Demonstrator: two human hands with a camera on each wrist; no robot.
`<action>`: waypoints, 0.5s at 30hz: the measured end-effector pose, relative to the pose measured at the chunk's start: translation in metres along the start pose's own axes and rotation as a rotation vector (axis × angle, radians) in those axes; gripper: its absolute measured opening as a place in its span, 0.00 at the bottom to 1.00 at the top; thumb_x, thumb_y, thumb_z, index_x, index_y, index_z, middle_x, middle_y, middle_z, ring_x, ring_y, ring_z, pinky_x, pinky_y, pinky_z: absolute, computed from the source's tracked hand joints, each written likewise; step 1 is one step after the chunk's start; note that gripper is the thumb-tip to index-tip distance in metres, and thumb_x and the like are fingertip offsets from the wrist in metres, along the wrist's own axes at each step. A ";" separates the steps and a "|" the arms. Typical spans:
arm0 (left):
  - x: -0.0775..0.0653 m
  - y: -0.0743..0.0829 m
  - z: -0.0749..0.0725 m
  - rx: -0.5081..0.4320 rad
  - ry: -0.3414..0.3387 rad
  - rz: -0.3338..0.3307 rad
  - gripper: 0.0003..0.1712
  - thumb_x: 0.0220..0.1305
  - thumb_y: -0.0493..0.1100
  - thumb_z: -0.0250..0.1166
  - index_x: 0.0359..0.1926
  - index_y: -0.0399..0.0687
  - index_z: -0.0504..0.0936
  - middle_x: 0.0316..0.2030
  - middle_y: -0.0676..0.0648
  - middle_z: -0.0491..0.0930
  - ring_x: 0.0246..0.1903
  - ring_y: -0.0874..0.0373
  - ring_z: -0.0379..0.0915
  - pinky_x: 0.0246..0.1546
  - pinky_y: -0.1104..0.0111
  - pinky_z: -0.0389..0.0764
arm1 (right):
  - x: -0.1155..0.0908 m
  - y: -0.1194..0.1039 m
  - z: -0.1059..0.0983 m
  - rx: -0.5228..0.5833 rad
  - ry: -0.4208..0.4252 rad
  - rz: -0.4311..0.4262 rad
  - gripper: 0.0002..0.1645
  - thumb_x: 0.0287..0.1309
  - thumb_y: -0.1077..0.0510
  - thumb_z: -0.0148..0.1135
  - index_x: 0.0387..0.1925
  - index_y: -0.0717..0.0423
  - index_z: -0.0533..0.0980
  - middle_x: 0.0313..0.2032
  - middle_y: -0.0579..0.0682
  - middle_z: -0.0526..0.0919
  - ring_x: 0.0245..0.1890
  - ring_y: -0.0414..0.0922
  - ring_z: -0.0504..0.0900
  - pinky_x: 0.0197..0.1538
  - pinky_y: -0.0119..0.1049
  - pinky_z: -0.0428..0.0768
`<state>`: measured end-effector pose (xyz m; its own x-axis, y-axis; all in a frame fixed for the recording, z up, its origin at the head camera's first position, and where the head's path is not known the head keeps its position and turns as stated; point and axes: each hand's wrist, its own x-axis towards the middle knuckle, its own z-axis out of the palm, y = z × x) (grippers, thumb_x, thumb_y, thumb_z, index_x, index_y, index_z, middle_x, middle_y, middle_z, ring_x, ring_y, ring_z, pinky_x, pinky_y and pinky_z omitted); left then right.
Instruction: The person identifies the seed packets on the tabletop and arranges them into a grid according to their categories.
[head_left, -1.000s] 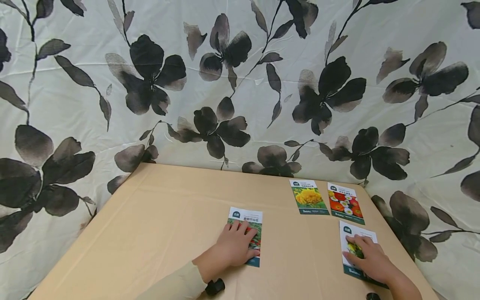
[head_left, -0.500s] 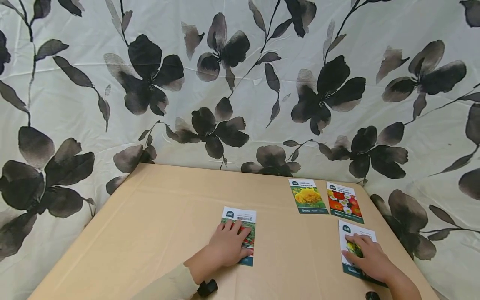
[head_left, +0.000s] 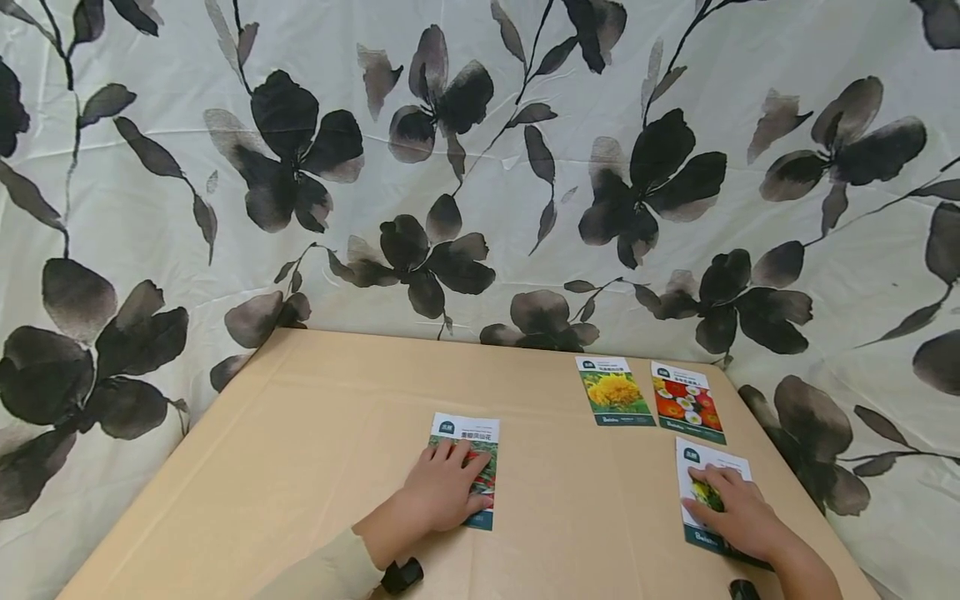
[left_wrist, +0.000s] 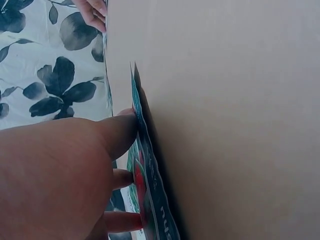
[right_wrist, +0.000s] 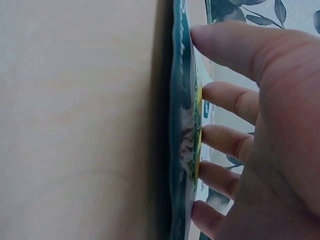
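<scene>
In the head view my left hand (head_left: 441, 493) rests flat on a seed packet (head_left: 483, 433) with red flowers, a white top and a teal bottom band. The left wrist view shows thumb and fingertips pressing on the face of this packet (left_wrist: 159, 200), fingers spread. Over at the right, my right hand (head_left: 742, 515) lies on another seed packet (head_left: 716, 458), with a yellow and green picture that the hand partly covers. From the right wrist, the spread fingertips and thumb touch the front of that packet (right_wrist: 179, 150).
A seed packet with a yellow flower (head_left: 617, 392) and one with red and white flowers (head_left: 687, 402) lie side by side near the table's back right. Behind the tan table (head_left: 337, 400) hangs a floral cloth (head_left: 540, 250). A black band (head_left: 402, 575) is on the left wrist.
My left hand has slid to the left, and the red-flower packet has moved along under it. The right hand and the other packets keep their places.
</scene>
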<state>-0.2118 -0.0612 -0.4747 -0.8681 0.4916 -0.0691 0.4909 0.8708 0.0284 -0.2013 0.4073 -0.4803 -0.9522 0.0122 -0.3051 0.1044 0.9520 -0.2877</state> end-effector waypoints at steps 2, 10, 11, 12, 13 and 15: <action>-0.001 -0.002 0.001 -0.008 0.001 -0.003 0.39 0.69 0.72 0.55 0.75 0.64 0.68 0.71 0.45 0.67 0.66 0.43 0.64 0.64 0.46 0.70 | 0.000 0.000 0.000 -0.002 0.002 -0.003 0.58 0.59 0.23 0.59 0.73 0.62 0.64 0.67 0.76 0.60 0.60 0.75 0.62 0.56 0.77 0.67; -0.008 -0.008 0.000 -0.028 0.026 -0.007 0.38 0.69 0.71 0.57 0.74 0.62 0.70 0.69 0.44 0.69 0.64 0.43 0.65 0.62 0.46 0.70 | 0.000 0.000 0.000 -0.005 0.009 -0.008 0.57 0.60 0.24 0.59 0.74 0.62 0.64 0.68 0.76 0.60 0.60 0.74 0.62 0.57 0.77 0.67; -0.009 -0.008 0.000 -0.033 0.026 -0.007 0.38 0.69 0.71 0.57 0.73 0.62 0.70 0.69 0.44 0.69 0.64 0.43 0.65 0.62 0.45 0.70 | 0.000 0.000 0.000 -0.004 0.009 -0.008 0.57 0.60 0.24 0.59 0.74 0.62 0.64 0.68 0.76 0.60 0.60 0.74 0.62 0.57 0.77 0.67; -0.009 -0.009 -0.001 -0.036 0.027 -0.007 0.38 0.69 0.71 0.57 0.73 0.62 0.70 0.69 0.44 0.69 0.64 0.43 0.65 0.62 0.45 0.70 | 0.000 0.000 0.000 -0.003 0.009 -0.010 0.57 0.60 0.24 0.59 0.74 0.62 0.64 0.68 0.76 0.60 0.60 0.74 0.62 0.57 0.77 0.67; -0.010 -0.009 -0.001 -0.042 0.026 -0.006 0.38 0.69 0.70 0.57 0.73 0.61 0.71 0.69 0.44 0.69 0.64 0.43 0.65 0.62 0.45 0.70 | -0.001 0.000 0.000 -0.002 0.009 -0.008 0.57 0.60 0.24 0.59 0.74 0.62 0.64 0.68 0.76 0.60 0.60 0.74 0.62 0.57 0.77 0.67; -0.011 -0.011 -0.001 -0.051 0.025 -0.004 0.38 0.69 0.70 0.57 0.73 0.61 0.71 0.70 0.43 0.68 0.65 0.42 0.65 0.63 0.44 0.70 | -0.001 0.000 0.000 0.000 0.006 -0.005 0.57 0.60 0.24 0.59 0.74 0.62 0.64 0.68 0.76 0.60 0.60 0.74 0.63 0.58 0.77 0.66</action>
<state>-0.2075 -0.0758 -0.4735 -0.8718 0.4878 -0.0440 0.4837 0.8716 0.0794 -0.2001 0.4075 -0.4804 -0.9544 0.0090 -0.2985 0.0993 0.9521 -0.2890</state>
